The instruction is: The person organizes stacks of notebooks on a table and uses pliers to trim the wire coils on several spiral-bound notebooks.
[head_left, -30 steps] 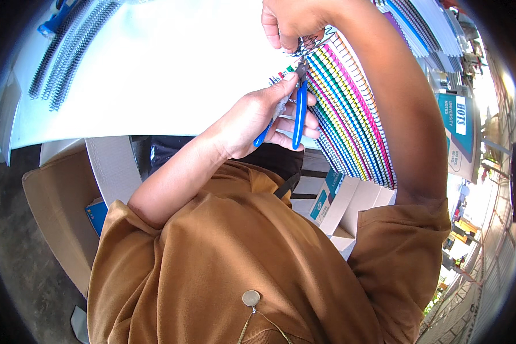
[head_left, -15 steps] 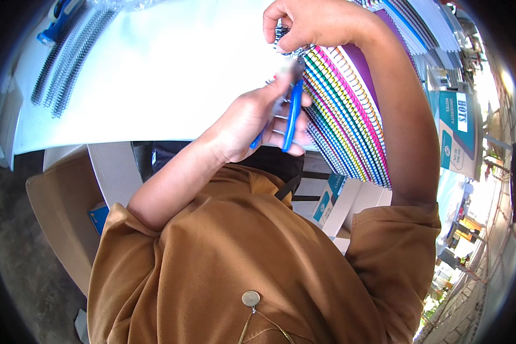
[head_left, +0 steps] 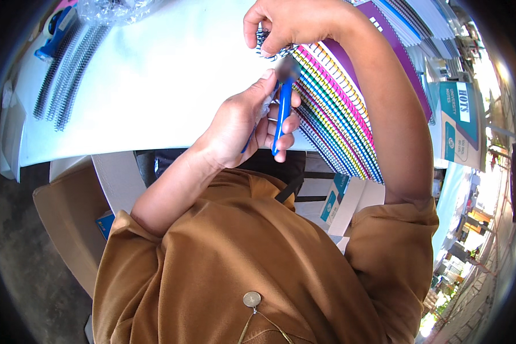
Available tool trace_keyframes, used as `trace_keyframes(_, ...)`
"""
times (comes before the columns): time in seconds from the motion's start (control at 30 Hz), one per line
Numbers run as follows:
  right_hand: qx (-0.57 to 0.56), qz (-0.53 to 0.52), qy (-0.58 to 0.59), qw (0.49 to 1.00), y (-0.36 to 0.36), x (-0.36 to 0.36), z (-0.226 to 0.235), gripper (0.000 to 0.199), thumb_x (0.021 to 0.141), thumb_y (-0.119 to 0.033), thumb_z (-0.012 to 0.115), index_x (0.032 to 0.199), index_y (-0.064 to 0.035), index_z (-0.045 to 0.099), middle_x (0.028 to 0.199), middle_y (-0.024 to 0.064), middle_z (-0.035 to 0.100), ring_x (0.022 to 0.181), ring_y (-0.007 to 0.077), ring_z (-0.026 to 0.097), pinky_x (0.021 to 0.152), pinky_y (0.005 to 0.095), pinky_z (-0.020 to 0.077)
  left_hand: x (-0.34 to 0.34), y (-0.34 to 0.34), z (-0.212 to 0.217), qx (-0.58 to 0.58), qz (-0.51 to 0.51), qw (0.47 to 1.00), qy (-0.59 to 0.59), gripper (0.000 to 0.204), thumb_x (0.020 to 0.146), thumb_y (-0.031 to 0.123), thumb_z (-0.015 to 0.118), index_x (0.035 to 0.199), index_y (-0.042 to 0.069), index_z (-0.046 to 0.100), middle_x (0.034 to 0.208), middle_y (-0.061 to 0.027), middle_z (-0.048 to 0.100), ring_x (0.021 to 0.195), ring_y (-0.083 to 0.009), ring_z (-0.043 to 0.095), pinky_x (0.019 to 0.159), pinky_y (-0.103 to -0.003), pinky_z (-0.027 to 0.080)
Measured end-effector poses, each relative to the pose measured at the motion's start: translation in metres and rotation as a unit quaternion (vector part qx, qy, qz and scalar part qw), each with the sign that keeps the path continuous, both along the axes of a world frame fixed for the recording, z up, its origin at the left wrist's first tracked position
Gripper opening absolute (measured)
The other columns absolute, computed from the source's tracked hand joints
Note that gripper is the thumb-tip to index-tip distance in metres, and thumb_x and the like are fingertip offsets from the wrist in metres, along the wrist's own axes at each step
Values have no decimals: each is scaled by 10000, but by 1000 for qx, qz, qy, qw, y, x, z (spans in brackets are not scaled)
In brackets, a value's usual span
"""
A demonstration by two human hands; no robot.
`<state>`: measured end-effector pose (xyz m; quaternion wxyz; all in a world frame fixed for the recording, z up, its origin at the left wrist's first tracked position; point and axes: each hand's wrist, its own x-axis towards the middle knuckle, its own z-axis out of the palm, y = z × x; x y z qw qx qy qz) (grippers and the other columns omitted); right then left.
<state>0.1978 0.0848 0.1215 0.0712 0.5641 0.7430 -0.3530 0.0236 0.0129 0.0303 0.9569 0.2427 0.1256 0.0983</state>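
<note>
My left hand (head_left: 239,123) is closed around blue-handled pliers (head_left: 282,117), whose dark jaws are blurred and point up toward the far ends of a fanned stack of spiral notebooks (head_left: 341,117). Coloured coils in pink, yellow, green, blue and white run along the stack's edges. Just beyond the jaws, my right hand (head_left: 295,24) reaches across the stack, thumb and fingers curled on a dark wire coil (head_left: 272,47). Whether the jaws touch that coil cannot be made out. A purple notebook cover (head_left: 384,57) lies partly under my right forearm.
Several loose black coils (head_left: 74,71) lie at the table's far left, beside a blue tape dispenser (head_left: 54,40) and a clear plastic bag (head_left: 117,8). More notebooks (head_left: 421,23) are piled at the far right, near a teal-and-brown carton (head_left: 461,123). An open cardboard box (head_left: 69,209) stands below the table's left side.
Both hands have shifted a little left in view, the pliers turning more upright. The right hand keeps its curl on the dark coil. The table edge sits slightly lower.
</note>
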Motion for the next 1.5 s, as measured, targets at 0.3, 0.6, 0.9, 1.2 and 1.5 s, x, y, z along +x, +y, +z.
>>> trace_keyframes(0.3,-43,-46,-15,998,-2,-4,4,311,635,-74,707,939,-11,681,830,125,681,685,196,616,617,307,493,2,-2,17,45,-3,998,51,634,956,559,239,1184,16,473,977,-176,623,961,-311,632,803,-419,523)
trace_keyframes(0.6,14,-74,55,996,0,4,-8,289,629,-44,709,910,14,679,765,112,674,665,179,615,591,295,489,-1,-10,27,28,18,999,29,525,968,526,263,998,52,486,679,-45,438,524,-148,485,469,-302,477)
trace_keyframes(0.9,-2,-172,122,977,-1,5,-7,248,654,-50,708,887,30,675,708,113,661,578,164,597,517,285,486,10,7,31,9,-22,1000,15,659,960,541,198,1248,2,446,1075,-222,600,1060,-375,590,879,-477,490)
trace_keyframes(1.2,7,-165,129,978,3,5,-11,251,654,-58,703,892,21,682,711,106,664,579,167,597,538,297,495,11,16,25,-69,-29,995,-59,629,969,512,220,1244,-12,436,1032,-211,598,1054,-408,584,855,-537,490)
trace_keyframes(1.5,33,-160,117,980,6,3,-22,249,621,-58,711,860,5,691,715,106,668,622,171,605,583,299,492,10,16,11,-96,-47,989,-107,513,960,534,303,1022,59,486,734,-52,476,602,-176,498,578,-334,484)
